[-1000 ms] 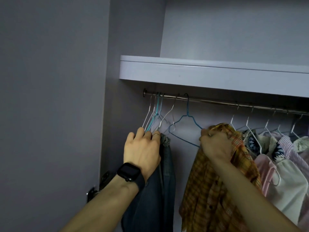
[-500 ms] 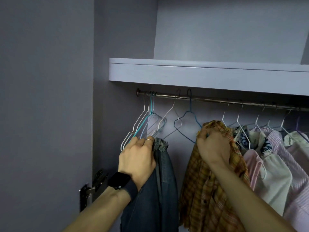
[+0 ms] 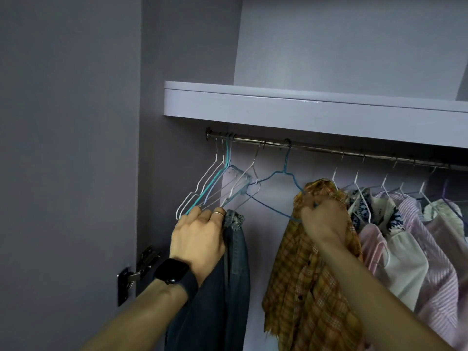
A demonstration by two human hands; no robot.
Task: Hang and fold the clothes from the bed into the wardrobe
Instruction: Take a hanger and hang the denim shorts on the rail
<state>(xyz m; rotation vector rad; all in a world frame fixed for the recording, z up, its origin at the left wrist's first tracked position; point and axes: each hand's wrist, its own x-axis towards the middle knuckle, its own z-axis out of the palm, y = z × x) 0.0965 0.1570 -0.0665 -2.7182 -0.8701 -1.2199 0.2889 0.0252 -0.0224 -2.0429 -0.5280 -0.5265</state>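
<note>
The lilac-grey laminate wardrobe [image 3: 354, 41] carries one flat matching shelf [image 3: 304, 115]. A round chrome steel rail [image 3: 316, 148] runs just beneath the shelf's front edge (socketed into the left side panel [image 3: 187, 72]). A silver metal hinge [image 3: 126, 277] joins the plain door [image 3: 63, 122] at lower left.

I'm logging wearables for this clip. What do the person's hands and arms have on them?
The left hand has a thin silver ring on one finger, and a black smartwatch with a rounded-square dark face and dark strap sits on that wrist. The right hand shows no ring or watch. Both forearms are bare, with no sleeves in view.
</note>
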